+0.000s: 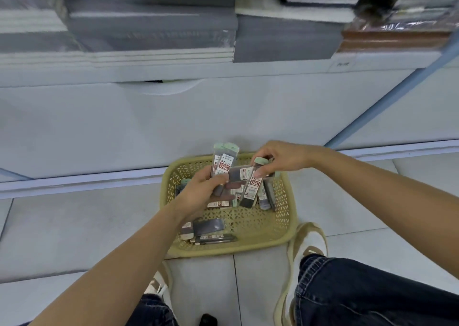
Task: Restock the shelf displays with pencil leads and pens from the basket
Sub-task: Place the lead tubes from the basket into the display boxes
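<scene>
Two flat, mint-capped lead tubes gripped upright by the left hand above the perforated yellow plastic basket, loose dark tubes lain on its lattice floor, a third clear tube pinched by the right hand over its far side

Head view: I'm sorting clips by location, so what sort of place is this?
Probably a stationery shop aisle: stacked notebooks fill a shelf with a small label on its edge, and a basket of pencil lead tubes sits on the tiled floor.
</scene>
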Motion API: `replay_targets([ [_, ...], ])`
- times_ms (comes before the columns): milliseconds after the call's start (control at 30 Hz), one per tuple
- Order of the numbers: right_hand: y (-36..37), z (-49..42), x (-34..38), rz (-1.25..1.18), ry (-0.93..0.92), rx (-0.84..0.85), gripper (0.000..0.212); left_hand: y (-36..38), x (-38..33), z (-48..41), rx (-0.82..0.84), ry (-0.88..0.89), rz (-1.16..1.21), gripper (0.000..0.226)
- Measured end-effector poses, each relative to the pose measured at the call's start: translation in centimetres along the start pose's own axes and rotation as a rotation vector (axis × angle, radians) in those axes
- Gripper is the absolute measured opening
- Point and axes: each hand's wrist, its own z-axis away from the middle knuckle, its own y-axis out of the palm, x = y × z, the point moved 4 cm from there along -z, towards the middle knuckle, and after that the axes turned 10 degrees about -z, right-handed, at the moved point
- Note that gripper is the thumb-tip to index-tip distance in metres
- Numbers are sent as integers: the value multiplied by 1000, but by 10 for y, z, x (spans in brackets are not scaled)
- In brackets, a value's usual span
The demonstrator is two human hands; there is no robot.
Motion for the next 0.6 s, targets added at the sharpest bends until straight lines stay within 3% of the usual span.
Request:
replay_targets([
  [133,-24,31,47,20,-63,-49,19,10,-49,20,11,83,118,29],
  [333,-49,89,108,63,-110,-80,21,17,-125,59,-68,273,-163,15],
  [433,-52,117,134,132,-118,-86,23,32,-158,81,-20,350,-344,14],
  [600,-62,164,178,120,-271,-317,25,60,-202,111,-7,477,-424,11],
])
